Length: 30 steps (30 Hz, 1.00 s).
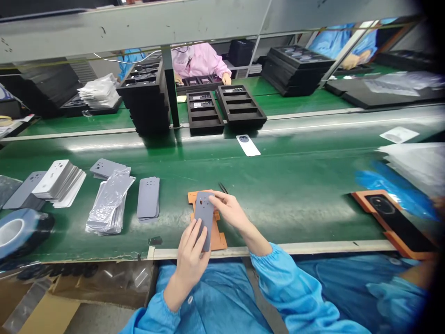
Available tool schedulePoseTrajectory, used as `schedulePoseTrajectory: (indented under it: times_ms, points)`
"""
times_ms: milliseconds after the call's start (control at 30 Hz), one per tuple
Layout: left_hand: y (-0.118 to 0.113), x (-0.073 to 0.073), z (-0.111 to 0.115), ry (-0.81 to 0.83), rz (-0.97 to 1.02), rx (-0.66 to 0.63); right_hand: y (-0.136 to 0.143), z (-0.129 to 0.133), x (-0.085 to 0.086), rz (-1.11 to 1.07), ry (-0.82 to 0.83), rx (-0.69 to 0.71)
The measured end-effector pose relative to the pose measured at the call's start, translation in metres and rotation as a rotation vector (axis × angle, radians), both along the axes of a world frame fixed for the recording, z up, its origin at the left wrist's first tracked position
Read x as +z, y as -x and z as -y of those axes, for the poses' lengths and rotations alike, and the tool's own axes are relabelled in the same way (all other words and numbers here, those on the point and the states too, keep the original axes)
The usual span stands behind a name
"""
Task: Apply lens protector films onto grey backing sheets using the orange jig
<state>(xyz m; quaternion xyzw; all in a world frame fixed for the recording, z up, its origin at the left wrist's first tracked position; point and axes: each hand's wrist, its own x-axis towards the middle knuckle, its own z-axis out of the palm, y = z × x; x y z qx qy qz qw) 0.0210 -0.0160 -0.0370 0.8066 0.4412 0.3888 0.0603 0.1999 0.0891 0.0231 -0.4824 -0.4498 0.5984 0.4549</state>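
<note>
A grey phone-shaped sheet (204,213) with small round holes near its top lies over an orange fixture (218,239) at the front edge of the green bench. My left hand (191,250) grips the lower left part of the sheet, its fingers across the surface. At the upper right corner, my right hand (229,208) pinches the sheet between thumb and fingers. Dark tweezers (223,188) lie just behind my right hand. Left of the fixture sits a small stack of similar grey sheets (148,197).
Plastic-wrapped sheets (108,204), a white stack (59,181) and a blue tape roll (17,232) are on the left. Black trays (239,109) stand at the back. Another orange fixture (389,222) holds a black panel at right. People sit opposite and beside me.
</note>
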Motion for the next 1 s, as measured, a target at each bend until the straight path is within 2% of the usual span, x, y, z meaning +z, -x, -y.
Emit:
schedulePoseTrajectory:
  times_ms: [133, 200, 367, 433, 567, 700, 867, 1000]
  points:
    - [0.002, 0.003, 0.003, 0.036, 0.014, -0.005, 0.0, -0.001, 0.0, -0.021, 0.021, -0.002]
    - [0.003, 0.005, 0.003, 0.158, 0.116, 0.023, 0.002, -0.003, -0.002, -0.032, 0.032, -0.013]
    - [0.017, 0.009, -0.009, 0.745, 0.819, 0.228, 0.01, -0.004, -0.006, -0.051, 0.029, 0.001]
    - [0.027, 0.012, -0.017, 0.882, 0.959, 0.28, 0.014, -0.003, -0.005, -0.057, 0.016, 0.026]
    - [0.039, 0.021, -0.028, 0.935, 0.994, 0.278, 0.018, -0.002, -0.001, -0.047, -0.034, 0.087]
    - [0.031, 0.026, -0.028, 0.964, 1.033, 0.263, 0.013, -0.002, 0.001, 0.087, -0.136, 0.103]
    - [0.02, 0.025, -0.031, 0.966, 1.068, 0.248, 0.0, -0.007, 0.001, 0.102, -0.138, 0.045]
    - [0.029, 0.027, -0.036, 0.92, 1.089, 0.29, -0.009, -0.01, 0.005, 0.069, -0.088, -0.04]
